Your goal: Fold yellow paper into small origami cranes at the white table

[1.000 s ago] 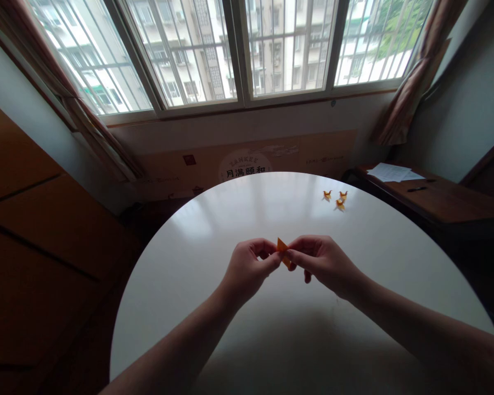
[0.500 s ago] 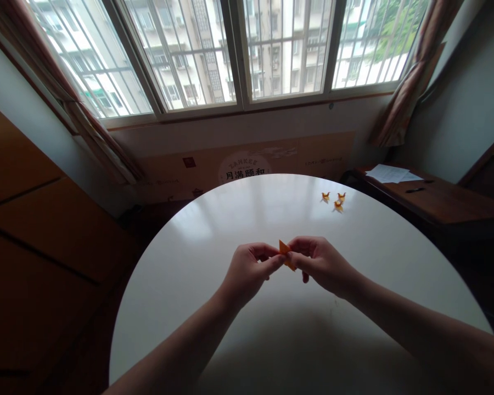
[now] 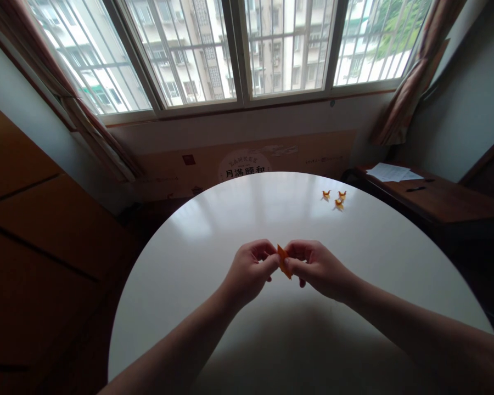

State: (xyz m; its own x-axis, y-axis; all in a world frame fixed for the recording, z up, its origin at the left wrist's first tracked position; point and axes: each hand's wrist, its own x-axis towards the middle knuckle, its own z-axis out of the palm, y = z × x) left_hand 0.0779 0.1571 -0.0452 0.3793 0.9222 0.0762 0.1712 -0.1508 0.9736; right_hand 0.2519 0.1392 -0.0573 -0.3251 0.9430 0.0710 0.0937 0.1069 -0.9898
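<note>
A small piece of folded orange paper [image 3: 283,261] is held above the white round table [image 3: 168,307], its pointed ends up and down. My left hand [image 3: 253,267] pinches its left side between thumb and fingers. From the right, my right hand [image 3: 312,264] grips the same paper, thumb pressed on its near face. The fingertips hide part of the folds. Farther back on the tabletop stand three small orange folded paper birds, one at the left [image 3: 326,195], one at the right [image 3: 342,195] and one nearer [image 3: 338,204].
At the right is a brown wooden desk [image 3: 456,200] bearing white paper sheets [image 3: 391,172] and a dark pen [image 3: 415,189]. Behind the table, a printed cardboard panel [image 3: 156,164] leans below the barred window. A wooden cabinet [image 3: 33,263] stands at the left.
The folded paper has shifted slightly left and down between my hands and shows more of its face. My left thumb has drawn back a little. The paper birds have stayed put.
</note>
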